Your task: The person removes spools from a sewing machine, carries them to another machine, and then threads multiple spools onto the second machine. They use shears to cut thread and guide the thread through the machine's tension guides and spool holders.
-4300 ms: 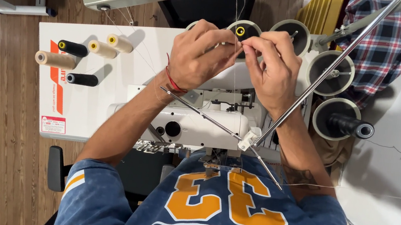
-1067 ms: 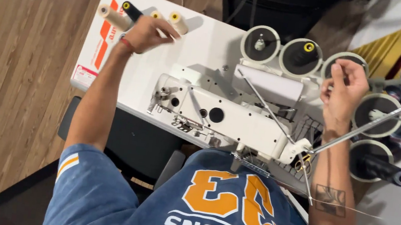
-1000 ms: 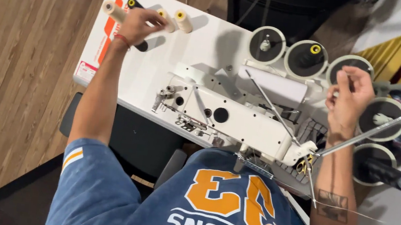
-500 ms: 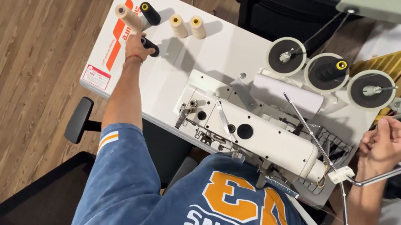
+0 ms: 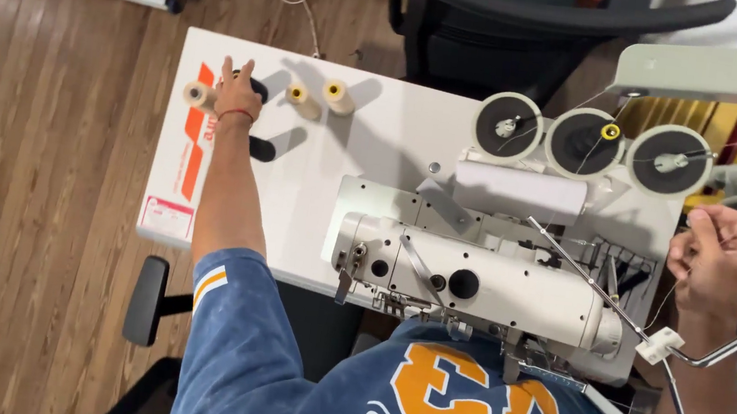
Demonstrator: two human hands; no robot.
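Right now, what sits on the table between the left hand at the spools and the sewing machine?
In the head view, only a black spool lies between the left hand and the sewing machine; otherwise bare white table.

White table (image 5: 394, 145) bears sewing machine (image 5: 480, 284), thread cones (image 5: 337, 97)

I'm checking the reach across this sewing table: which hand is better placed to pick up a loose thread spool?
Left. The left hand already rests among the thread spools at the table's far corner; the right hand pinches a thread beside the cone stand.
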